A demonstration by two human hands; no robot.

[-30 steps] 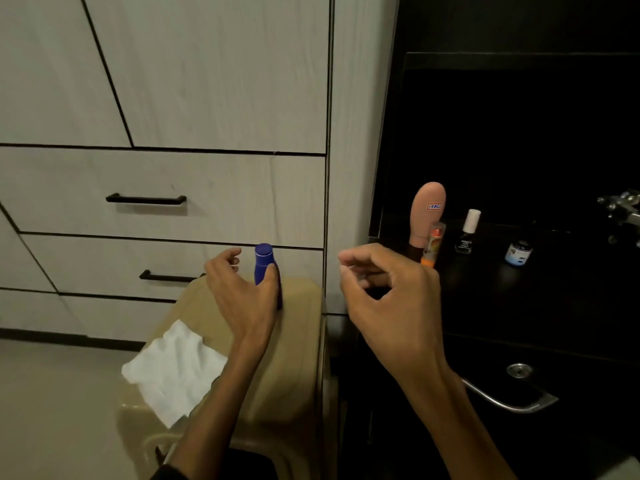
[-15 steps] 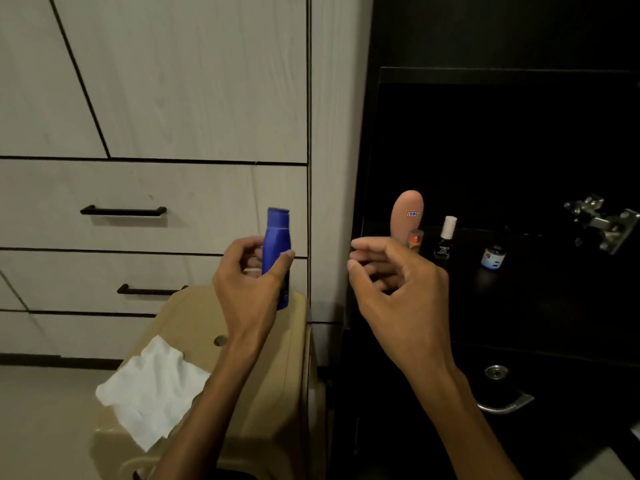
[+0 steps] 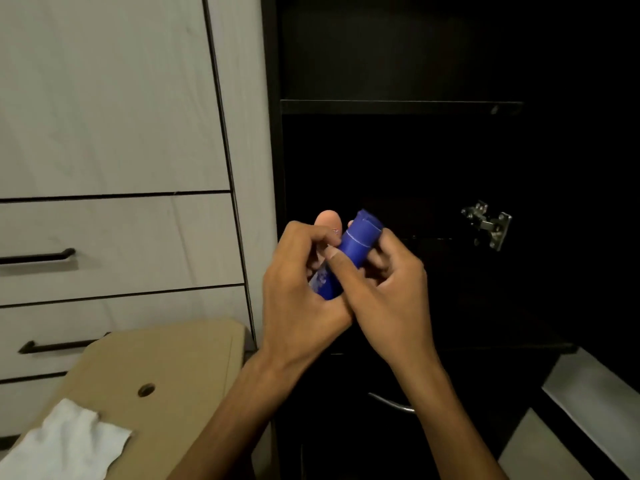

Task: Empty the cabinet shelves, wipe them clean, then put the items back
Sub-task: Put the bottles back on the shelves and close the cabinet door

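Bottle (image 3: 349, 254), blue and tilted, is up in the air in front of the dark cabinet (image 3: 398, 107). Both hands hold it. The left hand (image 3: 301, 289) wraps its fingers round the lower part. The right hand (image 3: 388, 282) curls round the top part, with its thumb on the side. A pink tube (image 3: 329, 220) peeks out just behind the fingers. A white cloth (image 3: 69, 441) lies on a tan stool (image 3: 173, 358) at the lower left.

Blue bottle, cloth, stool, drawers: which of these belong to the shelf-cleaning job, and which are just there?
Part of the job:
blue bottle, gripped by left hand and right hand
pink bottle
white cloth
dark cabinet shelf

Just there:
tan stool
drawer handles
door hinge
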